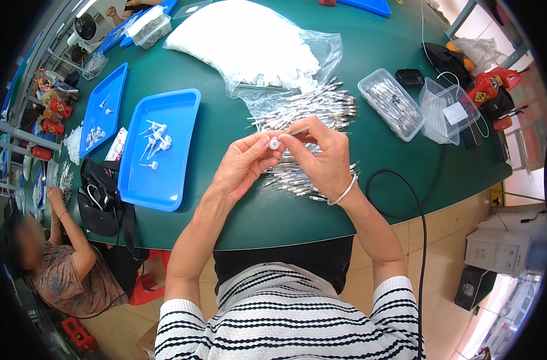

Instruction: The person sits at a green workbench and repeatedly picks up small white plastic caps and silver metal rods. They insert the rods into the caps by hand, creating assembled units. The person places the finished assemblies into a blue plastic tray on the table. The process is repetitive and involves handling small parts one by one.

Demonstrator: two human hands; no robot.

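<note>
Several seemingly finished pieces (165, 144) lie in the blue tray (156, 193); judging by the heaped rods (321, 105) and loose white caps (249, 51), most remain undone. My left hand (243, 161) and right hand (323, 163) pinch one small white part (274, 143) between them, above the desk (255, 231). I can't read the label (455, 114) on the clear box (431, 99).

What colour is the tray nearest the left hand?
The tray is bright blue; it shows best in the head view.
</note>
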